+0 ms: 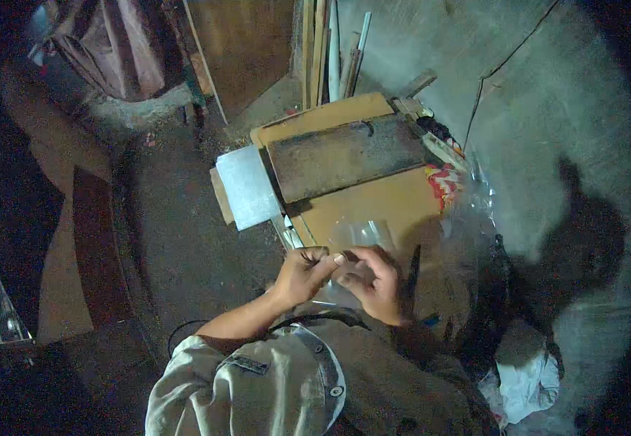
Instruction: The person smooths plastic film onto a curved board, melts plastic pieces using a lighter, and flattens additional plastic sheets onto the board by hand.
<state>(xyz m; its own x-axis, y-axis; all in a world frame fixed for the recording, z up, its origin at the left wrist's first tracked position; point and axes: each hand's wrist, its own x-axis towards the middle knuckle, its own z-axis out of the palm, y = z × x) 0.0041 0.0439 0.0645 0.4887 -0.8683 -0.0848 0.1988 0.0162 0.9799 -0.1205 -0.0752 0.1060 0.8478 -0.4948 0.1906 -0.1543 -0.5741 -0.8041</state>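
Note:
Both hands meet at the front edge of a tan board-like surface (359, 207), close to my body. My left hand (304, 275) has its fingers pinched together, the thumb pointing toward the other hand. My right hand (375, 280) has curled fingers, its fingertips near the left thumb. Between and behind them is a clear plastic sheet or bag (363, 234), partly hidden by the hands. What exactly the fingertips grip is too small to make out. A dark worn wooden board (344, 156) lies farther back on the tan surface.
White sheets (246, 189) lie left of the board. A red and white packet (443, 182) and clear plastic wrap (481, 196) sit at the right edge. Wooden sticks and pipes (334, 58) lean behind. A white bag (526, 385) is at lower right, beside the wall (562, 109).

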